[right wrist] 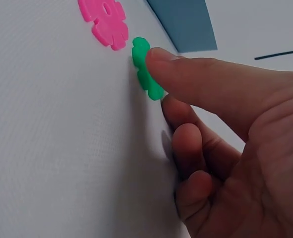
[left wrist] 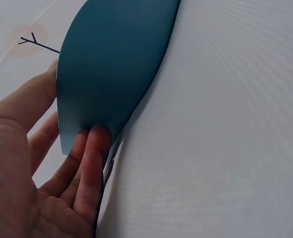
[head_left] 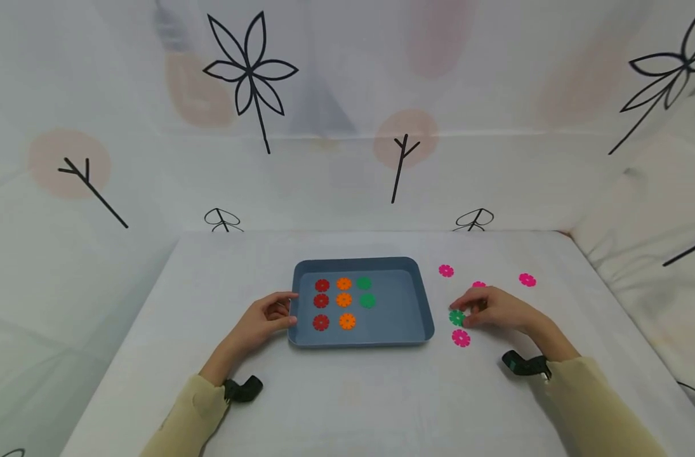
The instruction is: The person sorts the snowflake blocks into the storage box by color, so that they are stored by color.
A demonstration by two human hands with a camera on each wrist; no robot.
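Your right hand (head_left: 498, 309) is pinching a thin green notched disc (head_left: 456, 315) between thumb and forefinger, its other fingers curling in; the disc is sitting at that hand's left, between it and the blue-grey tray (head_left: 401, 317). Your left hand (head_left: 265, 322) is gripping the tray end nearest it, thumb and forefinger reaching onto the rim, lower fingers pressing the outer wall. You are probably risking a slip on the right, since your thumb is covering only one edge of a slim piece. A pink notched disc (head_left: 461, 338) is lying just on your side of the right hand, and a low sweep could be dragging it along; another pink disc (head_left: 479, 284), peeping out beyond your knuckles, is inviting the same bump. Any left-hand jolt would likely be sending the red discs (head_left: 321, 301), orange discs (head_left: 344, 299) and green pair (head_left: 367, 301) sliding out of line. The held disc, being round, is showing no real long axis; its flat face is pointing mostly upward, tilting in the right wrist view. Whether it is clearing the white tabletop (head_left: 353, 400), you cannot tell.
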